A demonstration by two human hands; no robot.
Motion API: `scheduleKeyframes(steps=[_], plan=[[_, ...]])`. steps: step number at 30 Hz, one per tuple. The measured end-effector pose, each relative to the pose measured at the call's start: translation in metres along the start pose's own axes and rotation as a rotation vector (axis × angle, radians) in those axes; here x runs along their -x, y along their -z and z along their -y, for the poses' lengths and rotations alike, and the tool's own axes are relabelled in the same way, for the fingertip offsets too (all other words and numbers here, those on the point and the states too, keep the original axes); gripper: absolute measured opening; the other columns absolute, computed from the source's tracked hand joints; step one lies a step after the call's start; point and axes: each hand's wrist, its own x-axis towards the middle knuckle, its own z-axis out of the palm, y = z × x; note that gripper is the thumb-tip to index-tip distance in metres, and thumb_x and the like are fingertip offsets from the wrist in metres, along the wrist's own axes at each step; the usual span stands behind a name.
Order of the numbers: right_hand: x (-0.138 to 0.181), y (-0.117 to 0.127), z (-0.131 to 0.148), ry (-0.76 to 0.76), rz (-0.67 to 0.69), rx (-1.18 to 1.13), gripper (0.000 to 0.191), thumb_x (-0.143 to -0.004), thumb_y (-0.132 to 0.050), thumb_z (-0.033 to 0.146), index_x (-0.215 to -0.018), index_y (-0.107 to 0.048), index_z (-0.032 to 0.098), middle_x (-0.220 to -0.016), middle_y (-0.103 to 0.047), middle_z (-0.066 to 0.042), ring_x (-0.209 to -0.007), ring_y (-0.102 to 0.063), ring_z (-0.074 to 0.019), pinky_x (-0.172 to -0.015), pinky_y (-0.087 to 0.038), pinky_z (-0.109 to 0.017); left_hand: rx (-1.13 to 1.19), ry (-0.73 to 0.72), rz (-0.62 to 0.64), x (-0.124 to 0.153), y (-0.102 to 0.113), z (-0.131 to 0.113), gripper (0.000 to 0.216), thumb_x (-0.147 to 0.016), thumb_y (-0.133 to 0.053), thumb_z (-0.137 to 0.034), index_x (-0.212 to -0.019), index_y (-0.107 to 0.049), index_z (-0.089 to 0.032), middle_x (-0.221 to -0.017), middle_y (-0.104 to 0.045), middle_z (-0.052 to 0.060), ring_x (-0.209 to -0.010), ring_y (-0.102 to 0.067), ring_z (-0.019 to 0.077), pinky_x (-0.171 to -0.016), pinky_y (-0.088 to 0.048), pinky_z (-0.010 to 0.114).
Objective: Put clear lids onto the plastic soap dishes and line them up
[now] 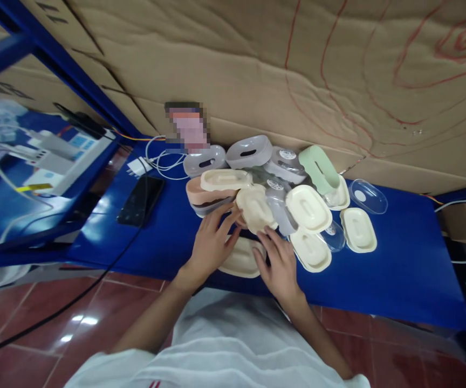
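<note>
A heap of oval plastic soap-box parts in cream, grey, pink and green lies on a blue table (398,269). My left hand (211,242) rests with fingers spread on a cream oval tray (241,261) at the front edge, its fingertips reaching a tilted cream lid (255,207). My right hand (279,264) lies on the same tray's right end, fingers apart. Neither hand clearly grips anything. A pink box (200,196) sits just beyond my left hand.
A black phone (141,200) and a white charger with cable (138,167) lie to the left. Cardboard sheets (297,70) stand behind the table. A clear oval lid (367,195) sits at the right of the heap. Red floor tiles are below.
</note>
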Motion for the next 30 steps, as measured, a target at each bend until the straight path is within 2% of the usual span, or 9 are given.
scheduleKeyframes(steps=[3, 5, 10, 14, 18, 23, 26, 28, 30], plan=[[-0.012, -0.007, -0.004, -0.061, -0.029, 0.004, 0.041, -0.109, -0.062, 0.026, -0.150, -0.061, 0.023, -0.145, -0.070, -0.015, -0.132, -0.069, -0.0289, -0.107, -0.059, -0.044, 0.047, 0.078, -0.079, 0.016, 0.001, 0.001, 0.038, -0.103, -0.066, -0.016, -0.141, -0.062, -0.022, -0.138, -0.068, 0.015, -0.128, -0.069, 0.0285, -0.105, -0.059, 0.043], [-0.016, -0.009, -0.006, -0.058, -0.067, -0.032, 0.035, -0.108, -0.064, 0.025, -0.143, -0.066, 0.025, -0.134, -0.074, -0.012, -0.126, -0.072, -0.0270, -0.106, -0.060, -0.042, 0.086, 0.085, -0.066, 0.030, 0.007, -0.003, 0.037, -0.104, -0.066, -0.018, -0.141, -0.061, -0.023, -0.135, -0.070, 0.013, -0.124, -0.070, 0.0261, -0.104, -0.059, 0.041], [-0.013, 0.011, -0.007, -0.081, -0.003, -0.210, 0.031, -0.104, -0.069, 0.020, -0.134, -0.071, 0.027, -0.126, -0.073, -0.010, -0.120, -0.072, -0.0240, -0.105, -0.061, -0.039, 0.124, -0.045, 0.137, 0.066, 0.023, -0.012, 0.037, -0.104, -0.069, -0.026, -0.140, -0.062, -0.021, -0.136, -0.070, 0.016, -0.124, -0.069, 0.0293, -0.106, -0.055, 0.047], [0.002, 0.036, -0.008, -0.104, 0.050, -0.340, 0.031, -0.101, -0.072, 0.018, -0.131, -0.070, 0.027, -0.127, -0.071, -0.009, -0.116, -0.072, -0.0220, -0.093, -0.064, -0.035, 0.080, -0.135, 0.228, 0.087, 0.033, 0.001, 0.031, -0.104, -0.071, -0.033, -0.133, -0.068, -0.021, -0.137, -0.072, 0.015, -0.127, -0.068, 0.0331, -0.110, -0.051, 0.052], [0.023, 0.045, -0.011, -0.056, 0.086, -0.256, 0.020, -0.100, -0.076, 0.024, -0.119, -0.072, 0.025, -0.118, -0.072, -0.009, -0.111, -0.073, -0.0238, -0.095, -0.063, -0.038, -0.005, -0.130, 0.196, 0.095, 0.044, 0.028, 0.015, -0.102, -0.072, -0.023, -0.117, -0.071, -0.022, -0.127, -0.076, 0.011, -0.124, -0.070, 0.0312, -0.105, -0.052, 0.046], [0.043, 0.033, -0.001, 0.071, 0.134, -0.138, 0.016, -0.099, -0.078, 0.022, -0.114, -0.073, 0.023, -0.109, -0.076, -0.009, -0.095, -0.074, -0.0222, -0.084, -0.061, -0.037, -0.165, 0.053, 0.079, 0.100, 0.055, 0.047, 0.023, -0.100, -0.074, -0.020, -0.123, -0.070, -0.020, -0.130, -0.074, 0.014, -0.124, -0.070, 0.0340, -0.108, -0.049, 0.050], [0.049, 0.026, 0.006, 0.133, 0.147, -0.076, 0.014, -0.100, -0.076, 0.022, -0.113, -0.074, 0.021, -0.107, -0.077, -0.009, -0.091, -0.074, -0.0216, -0.082, -0.059, -0.037, -0.128, 0.118, 0.006, 0.104, 0.053, 0.035, 0.034, -0.098, -0.074, -0.016, -0.132, -0.068, -0.019, -0.140, -0.069, 0.019, -0.131, -0.066, 0.0358, -0.116, -0.046, 0.056], [0.049, 0.024, 0.005, 0.159, 0.137, -0.076, 0.016, -0.102, -0.075, 0.029, -0.115, -0.074, 0.021, -0.110, -0.076, -0.010, -0.094, -0.073, -0.0222, -0.084, -0.060, -0.037, -0.040, 0.062, 0.028, 0.104, 0.047, 0.020, 0.041, -0.097, -0.075, -0.015, -0.136, -0.067, -0.020, -0.146, -0.066, 0.020, -0.137, -0.063, 0.0361, -0.118, -0.045, 0.056], [0.043, 0.025, 0.000, 0.137, 0.049, -0.053, 0.024, -0.104, -0.072, 0.037, -0.123, -0.073, 0.022, -0.115, -0.074, -0.011, -0.102, -0.073, -0.0238, -0.089, -0.060, -0.038, 0.026, -0.027, 0.091, 0.103, 0.041, 0.006, 0.040, -0.098, -0.075, -0.018, -0.137, -0.069, -0.024, -0.152, -0.064, 0.017, -0.142, -0.060, 0.0355, -0.124, -0.039, 0.059]])
